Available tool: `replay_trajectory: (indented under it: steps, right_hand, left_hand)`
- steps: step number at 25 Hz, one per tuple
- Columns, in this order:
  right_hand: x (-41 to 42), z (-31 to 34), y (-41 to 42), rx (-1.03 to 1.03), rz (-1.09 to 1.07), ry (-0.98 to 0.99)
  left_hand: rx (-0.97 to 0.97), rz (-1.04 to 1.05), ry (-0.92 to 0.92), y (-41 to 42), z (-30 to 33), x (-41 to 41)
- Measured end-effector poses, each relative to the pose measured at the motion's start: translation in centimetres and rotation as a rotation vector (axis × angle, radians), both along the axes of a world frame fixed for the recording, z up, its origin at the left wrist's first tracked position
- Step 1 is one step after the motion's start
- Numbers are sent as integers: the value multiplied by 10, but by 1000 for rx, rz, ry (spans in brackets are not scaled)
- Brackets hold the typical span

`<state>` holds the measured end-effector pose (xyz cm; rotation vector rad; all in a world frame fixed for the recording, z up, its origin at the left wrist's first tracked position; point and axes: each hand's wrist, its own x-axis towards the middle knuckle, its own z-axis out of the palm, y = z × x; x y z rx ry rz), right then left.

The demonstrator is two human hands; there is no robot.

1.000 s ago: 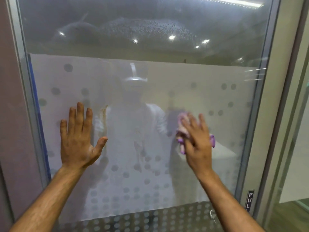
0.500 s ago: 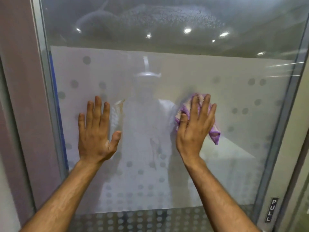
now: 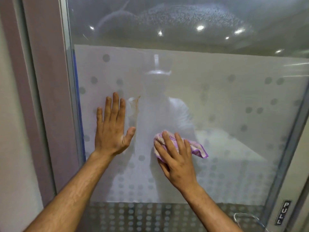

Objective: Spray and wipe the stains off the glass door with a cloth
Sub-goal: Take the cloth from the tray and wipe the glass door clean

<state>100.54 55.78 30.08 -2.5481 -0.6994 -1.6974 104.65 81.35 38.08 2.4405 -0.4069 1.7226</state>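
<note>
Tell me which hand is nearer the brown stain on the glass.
Left. The left hand is flat on the glass right beside the brown stain, fingertips level with it. The right hand presses the cloth lower and to the stain's right.

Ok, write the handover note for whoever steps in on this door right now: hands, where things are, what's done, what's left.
Left hand: flat on the glass door, fingers straight, holding nothing.
Right hand: pressing the cloth against the glass with spread fingers, low and centre.
Stain: a brown vertical streak just right of the left hand's fingertips, above and left of the cloth, not yet wiped.
Spray droplets sit on the clear upper glass. No spray bottle in view.
Done: upper glass sprayed, judging by the droplets.
Left: wipe the brown streak, then the wet upper glass.
</note>
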Motion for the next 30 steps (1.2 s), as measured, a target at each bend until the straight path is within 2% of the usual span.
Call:
replay_trajectory:
  steps: [4,7,9,15,20,24,27,30]
  right_hand:
    - [-12,-11,-43,15,-86,64]
    - [-21,-4,-56,150,-129,125]
    - [-21,14,-54,309,-144,146]
    - [-5,95,-34,645,-2,-22]
    - [10,142,22,552,69,-103]
    - [13,153,75,475,157,-85]
    - [13,140,104,295,129,-78]
    - [14,96,112,177,102,-90]
  left_hand:
    - [74,24,29,18,-12,-6]
    - [12,33,43,29,-15,-6]
    - [-7,22,37,34,-13,-3]
    - [-49,45,-51,32,-21,11]
    - [-27,-9,-74,34,-21,14]
    - [-17,-19,-69,34,-20,12]
    - [-13,-19,-86,35,-22,14]
    - [-6,-1,-118,35,-22,15]
